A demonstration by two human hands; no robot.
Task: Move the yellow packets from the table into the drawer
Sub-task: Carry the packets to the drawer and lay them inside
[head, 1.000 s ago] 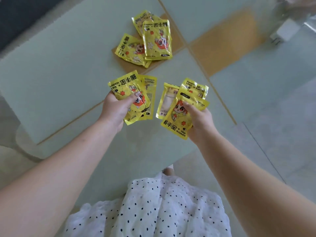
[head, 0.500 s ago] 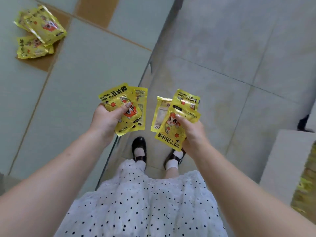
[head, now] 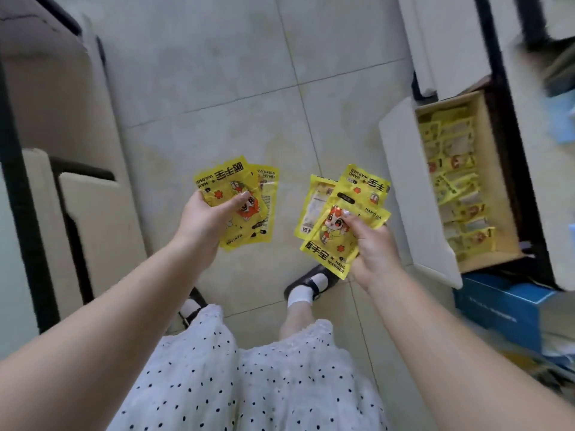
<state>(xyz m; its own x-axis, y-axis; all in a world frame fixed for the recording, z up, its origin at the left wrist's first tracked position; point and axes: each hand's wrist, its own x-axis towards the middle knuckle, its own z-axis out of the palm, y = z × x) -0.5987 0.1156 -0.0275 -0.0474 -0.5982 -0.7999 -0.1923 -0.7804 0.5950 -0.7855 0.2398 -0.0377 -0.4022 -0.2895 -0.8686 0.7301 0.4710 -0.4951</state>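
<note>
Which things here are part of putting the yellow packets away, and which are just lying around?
Part of the job:
- packets gripped in the left hand
- packets gripped in the right hand
- open drawer, already holding yellow packets

Just lying about:
- blue box below the drawer
- tiled floor
- cream furniture on the left

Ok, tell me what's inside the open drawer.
The drawer already holds rows of yellow packets, packed along its length. Whatever lies beneath them, and the drawer's bottom, is covered.
</note>
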